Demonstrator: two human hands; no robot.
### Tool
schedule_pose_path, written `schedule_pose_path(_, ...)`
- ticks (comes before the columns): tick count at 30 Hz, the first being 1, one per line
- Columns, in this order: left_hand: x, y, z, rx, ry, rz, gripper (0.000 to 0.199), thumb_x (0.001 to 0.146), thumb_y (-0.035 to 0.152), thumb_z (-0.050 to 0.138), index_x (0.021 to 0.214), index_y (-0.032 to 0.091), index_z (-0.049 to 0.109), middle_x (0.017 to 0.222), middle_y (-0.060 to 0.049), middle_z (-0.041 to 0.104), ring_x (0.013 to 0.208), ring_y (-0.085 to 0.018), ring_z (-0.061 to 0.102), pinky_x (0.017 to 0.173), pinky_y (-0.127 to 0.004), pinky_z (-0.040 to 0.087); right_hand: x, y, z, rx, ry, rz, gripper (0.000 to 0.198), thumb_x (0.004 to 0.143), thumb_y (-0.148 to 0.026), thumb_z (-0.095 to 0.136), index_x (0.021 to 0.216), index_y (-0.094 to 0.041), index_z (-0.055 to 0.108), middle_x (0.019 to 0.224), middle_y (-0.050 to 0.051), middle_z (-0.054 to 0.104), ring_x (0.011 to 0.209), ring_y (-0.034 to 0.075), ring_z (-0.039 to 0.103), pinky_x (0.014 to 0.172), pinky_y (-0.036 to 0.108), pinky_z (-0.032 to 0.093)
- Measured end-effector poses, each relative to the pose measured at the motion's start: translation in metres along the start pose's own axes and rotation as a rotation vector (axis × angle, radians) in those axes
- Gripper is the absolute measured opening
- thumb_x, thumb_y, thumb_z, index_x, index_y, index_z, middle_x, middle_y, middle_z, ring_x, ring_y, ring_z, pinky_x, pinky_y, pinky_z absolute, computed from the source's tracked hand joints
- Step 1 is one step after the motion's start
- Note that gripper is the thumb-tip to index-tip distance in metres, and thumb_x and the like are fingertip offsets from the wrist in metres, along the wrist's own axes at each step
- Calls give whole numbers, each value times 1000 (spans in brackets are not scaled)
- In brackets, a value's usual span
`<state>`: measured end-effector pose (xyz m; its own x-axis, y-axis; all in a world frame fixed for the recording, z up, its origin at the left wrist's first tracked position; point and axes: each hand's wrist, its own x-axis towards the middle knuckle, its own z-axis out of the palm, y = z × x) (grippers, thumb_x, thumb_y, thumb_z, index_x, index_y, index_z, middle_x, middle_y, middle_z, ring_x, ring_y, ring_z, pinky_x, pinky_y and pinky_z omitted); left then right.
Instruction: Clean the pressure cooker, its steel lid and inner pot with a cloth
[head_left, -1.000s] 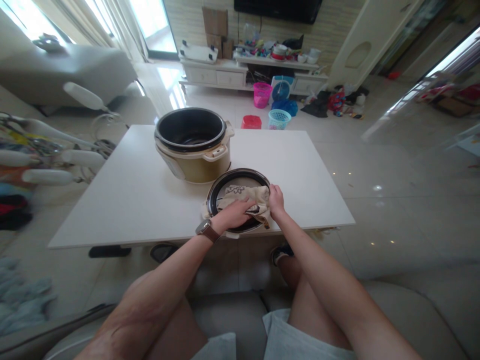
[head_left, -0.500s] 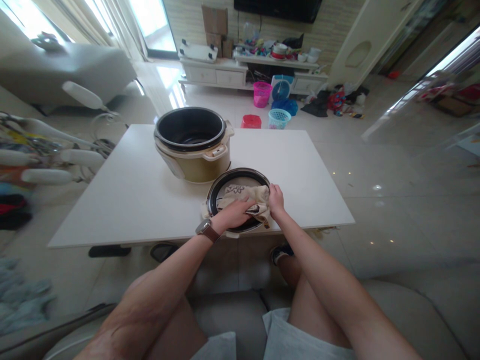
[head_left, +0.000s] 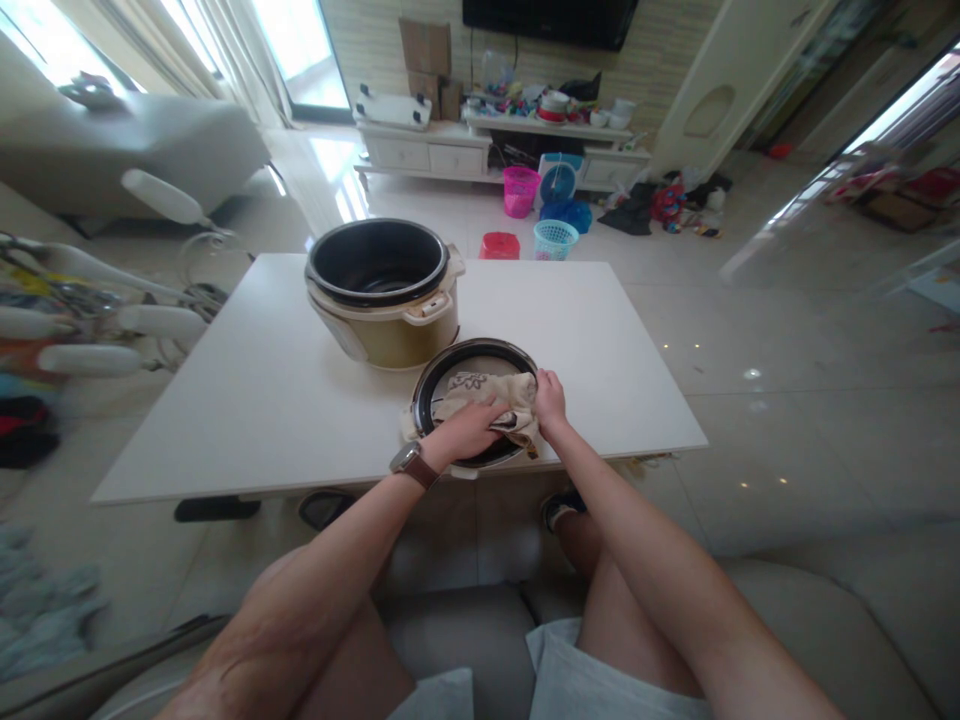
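The round lid (head_left: 491,350) of an electric pressure cooker lies with its inside up at the front edge of the white table. A beige patterned cloth (head_left: 480,385) is bunched inside the lid. My left hand (head_left: 470,428), below a brown-strapped watch, presses on the cloth with its fingers bent into the folds. At the lid's right rim, my right hand (head_left: 550,400) is closed on the edge, close beside the cloth; its fingertips are partly hidden. Behind and to the left stands the open cooker (head_left: 401,335), cream and gold with a dark inner pot.
The white table (head_left: 570,330) spans the space before my knees. Beyond it on the floor are a pink basket (head_left: 520,190), a light-blue basket (head_left: 555,240) and a red stool or tub (head_left: 499,246). A cluttered TV cabinet (head_left: 457,155) lines the far wall.
The view has shifted very slightly. My hands, the cloth and the lid keep nearly the same positions.
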<state>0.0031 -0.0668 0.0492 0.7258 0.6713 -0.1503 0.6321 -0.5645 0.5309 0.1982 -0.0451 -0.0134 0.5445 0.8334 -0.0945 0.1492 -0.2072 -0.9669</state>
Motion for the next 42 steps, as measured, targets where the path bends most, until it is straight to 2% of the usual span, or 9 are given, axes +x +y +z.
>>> schedule_pose_path(7, 1, -4, 4, -3, 12, -2, 47, 100, 27, 52, 146, 23, 59, 157, -15, 58, 144, -33, 57, 121, -46, 43, 1, -1, 0, -4, -2, 8, 35, 95, -55, 47, 74, -27, 50, 75, -3, 57, 77, 19, 51, 73, 31, 38)
schedule_pose_path(14, 0, -2, 2, -5, 24, 16, 45, 101, 27, 51, 145, 23, 60, 159, -16, 55, 138, -33, 62, 118, -47, 46, 1, 0, 1, 6, 12, 0, 37, 96, -56, 48, 73, -27, 50, 72, -3, 57, 76, 19, 51, 74, 31, 40)
schedule_pose_path(23, 0, 2, -1, 3, -9, -11, 47, 101, 25, 51, 147, 22, 59, 152, -13, 63, 145, -32, 56, 123, -45, 40, 3, 3, 1, 8, 2, -7, 38, 94, -59, 47, 75, -27, 50, 76, -2, 57, 77, 20, 51, 74, 32, 39)
schedule_pose_path(27, 0, 1, 0, 2, -5, -9, 47, 100, 25, 52, 147, 22, 59, 154, -13, 61, 146, -32, 54, 123, -46, 41, 2, 3, 1, 6, -4, -13, 40, 94, -62, 46, 75, -27, 48, 75, -2, 56, 77, 19, 50, 74, 31, 39)
schedule_pose_path(35, 1, -4, 4, 16, 22, 12, 47, 100, 28, 52, 146, 23, 59, 157, -14, 58, 141, -32, 59, 120, -44, 45, 2, 1, 0, 20, -2, -1, 32, 95, -50, 47, 74, -27, 49, 75, -3, 55, 78, 19, 51, 75, 31, 39)
schedule_pose_path(42, 3, -7, 8, 36, 29, 23, 47, 100, 28, 52, 146, 23, 59, 161, -15, 53, 137, -33, 62, 119, -45, 45, 3, 1, 0, 7, 4, -3, 32, 95, -49, 48, 73, -26, 49, 73, -4, 55, 76, 19, 50, 74, 31, 37)
